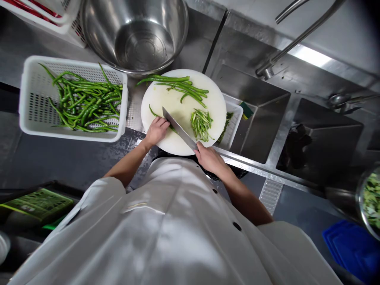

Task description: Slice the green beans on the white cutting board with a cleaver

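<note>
A round white cutting board (184, 101) lies in front of me. My left hand (158, 130) is closed over a long green chili pepper (153, 111) on its left side; the pepper's thin end sticks out past the fingers. In my right hand (208, 157) is the handle of a kitchen knife (181, 131), its blade slanting up and left across the board beside my left fingers. Whole green peppers (184, 85) lie along the board's far edge. Right of the blade sits a pile of cut pepper strips (202, 124).
A white basket (26, 99) of green peppers stands left. Behind the board is a large steel bowl (175, 35). Sink basins (261, 126) with a faucet (285, 49) lie right; another white basket (234, 124) sits partly under the board. Blue trays (353, 247) are lower right.
</note>
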`<state>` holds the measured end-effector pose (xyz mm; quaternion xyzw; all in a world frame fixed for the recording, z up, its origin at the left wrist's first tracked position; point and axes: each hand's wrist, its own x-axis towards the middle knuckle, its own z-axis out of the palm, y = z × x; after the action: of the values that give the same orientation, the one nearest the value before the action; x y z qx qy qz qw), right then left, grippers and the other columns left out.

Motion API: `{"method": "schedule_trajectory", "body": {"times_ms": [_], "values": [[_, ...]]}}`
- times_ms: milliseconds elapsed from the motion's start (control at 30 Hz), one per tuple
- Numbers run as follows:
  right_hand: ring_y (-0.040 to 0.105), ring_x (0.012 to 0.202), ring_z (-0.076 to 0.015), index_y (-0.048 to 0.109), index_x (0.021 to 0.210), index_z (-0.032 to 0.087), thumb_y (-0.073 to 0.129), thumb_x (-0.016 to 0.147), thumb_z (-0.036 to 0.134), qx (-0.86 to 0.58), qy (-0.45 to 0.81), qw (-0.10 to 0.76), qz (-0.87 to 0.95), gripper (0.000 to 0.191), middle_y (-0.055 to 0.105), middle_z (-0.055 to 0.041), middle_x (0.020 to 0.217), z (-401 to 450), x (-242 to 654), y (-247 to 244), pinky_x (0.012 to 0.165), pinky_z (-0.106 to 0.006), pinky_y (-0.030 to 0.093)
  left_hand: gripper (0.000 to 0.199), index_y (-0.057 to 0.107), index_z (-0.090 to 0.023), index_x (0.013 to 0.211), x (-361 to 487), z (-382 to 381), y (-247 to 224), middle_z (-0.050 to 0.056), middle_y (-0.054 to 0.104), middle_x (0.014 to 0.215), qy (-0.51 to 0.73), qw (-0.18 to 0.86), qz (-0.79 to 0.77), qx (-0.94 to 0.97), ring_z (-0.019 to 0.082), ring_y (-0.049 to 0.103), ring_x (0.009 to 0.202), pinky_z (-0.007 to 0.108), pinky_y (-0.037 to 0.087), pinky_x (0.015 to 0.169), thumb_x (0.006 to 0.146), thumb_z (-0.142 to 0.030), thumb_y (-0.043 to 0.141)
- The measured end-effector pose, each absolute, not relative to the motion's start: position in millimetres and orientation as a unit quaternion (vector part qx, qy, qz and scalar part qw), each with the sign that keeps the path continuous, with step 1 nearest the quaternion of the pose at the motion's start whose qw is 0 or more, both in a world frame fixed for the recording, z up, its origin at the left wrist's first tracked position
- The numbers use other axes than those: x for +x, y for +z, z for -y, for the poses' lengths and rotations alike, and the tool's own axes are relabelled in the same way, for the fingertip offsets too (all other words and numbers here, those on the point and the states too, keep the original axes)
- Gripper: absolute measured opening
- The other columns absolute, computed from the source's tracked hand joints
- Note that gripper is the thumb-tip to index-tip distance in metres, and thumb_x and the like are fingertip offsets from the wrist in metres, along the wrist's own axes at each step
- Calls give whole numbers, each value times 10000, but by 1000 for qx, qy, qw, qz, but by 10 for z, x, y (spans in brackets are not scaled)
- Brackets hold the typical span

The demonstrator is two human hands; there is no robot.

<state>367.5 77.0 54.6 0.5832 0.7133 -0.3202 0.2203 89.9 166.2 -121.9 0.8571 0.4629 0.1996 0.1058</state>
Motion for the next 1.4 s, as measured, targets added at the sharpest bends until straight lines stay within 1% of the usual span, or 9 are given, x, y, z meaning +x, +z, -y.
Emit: {"method": "schedule_trajectory", "body": {"times_ms": [233, 367, 433, 600, 733, 867, 1133, 1267, 1400], "values": [[729, 997, -307, 527, 1368, 176, 367, 1141, 364, 578, -322, 232, -713, 335, 764, -153, 1069, -714, 3759, 572, 750, -317, 427, 311, 744, -250, 1136, 969, -1617, -1186, 102, 710, 1123, 174, 113, -457, 865, 276, 572, 1064, 460, 488, 962, 1058, -200, 447], [719, 1091, -317, 449, 1498, 139, 342, 1148, 360, 597, -325, 207, -703, 427, 755, -193, 1169, -770, 3640, 437, 801, -324, 446, 348, 739, -232, 1103, 971, -1626, -1166, 106, 706, 1069, 181, 113, -445, 870, 263, 583, 997, 448, 511, 931, 1068, -193, 395], [720, 1087, -324, 426, 1527, 142, 339, 1149, 383, 599, -326, 209, -700, 457, 755, -195, 1158, -779, 3634, 450, 800, -327, 447, 351, 731, -227, 1082, 954, -1639, -1159, 103, 700, 1046, 186, 118, -447, 867, 256, 586, 973, 441, 522, 918, 1063, -180, 383], [723, 1027, -320, 515, 1419, 163, 362, 1142, 384, 582, -341, 220, -705, 386, 762, -169, 1077, -790, 3654, 528, 766, -318, 431, 322, 712, -230, 1071, 931, -1651, -1160, 97, 697, 1050, 191, 126, -447, 865, 252, 580, 975, 444, 527, 929, 1050, -166, 397], [709, 1083, -312, 464, 1482, 135, 349, 1146, 361, 585, -335, 201, -710, 421, 753, -187, 1151, -865, 3601, 511, 784, -308, 423, 325, 707, -224, 1045, 925, -1647, -1171, 96, 690, 1029, 197, 125, -440, 867, 252, 565, 949, 435, 526, 907, 1050, -155, 389], [721, 1006, -302, 517, 1434, 166, 368, 1141, 395, 580, -355, 206, -703, 400, 762, -156, 1063, -861, 3650, 556, 752, -302, 410, 269, 701, -211, 1045, 934, -1628, -1179, 105, 689, 1029, 197, 135, -444, 864, 258, 573, 968, 437, 520, 922, 1019, -131, 445], [702, 1106, -311, 479, 1474, 118, 331, 1148, 365, 600, -330, 171, -708, 435, 761, -183, 1155, -909, 3385, 107, 847, -314, 447, 296, 715, -223, 1086, 775, -1718, -1160, 111, 683, 1066, 202, 143, -444, 861, 267, 574, 1037, 455, 515, 946, 1029, -153, 433], [696, 1123, -317, 469, 1510, 154, 339, 1144, 387, 605, -343, 172, -698, 453, 758, -167, 1150, -849, 3569, 327, 837, -314, 448, 292, 720, -236, 1093, 655, -1839, -1199, 108, 675, 1134, 197, 111, -478, 849, 279, 559, 1094, 481, 500, 975, 1038, -195, 436], [718, 1019, -322, 502, 1459, 168, 367, 1136, 397, 607, -358, 202, -681, 418, 755, -154, 1039, -775, 3626, 597, 749, -310, 424, 286, 707, -242, 1065, 660, -1876, -1266, 93, 679, 1120, 182, 103, -467, 859, 267, 562, 1071, 449, 509, 958, 1040, -185, 428]]}}
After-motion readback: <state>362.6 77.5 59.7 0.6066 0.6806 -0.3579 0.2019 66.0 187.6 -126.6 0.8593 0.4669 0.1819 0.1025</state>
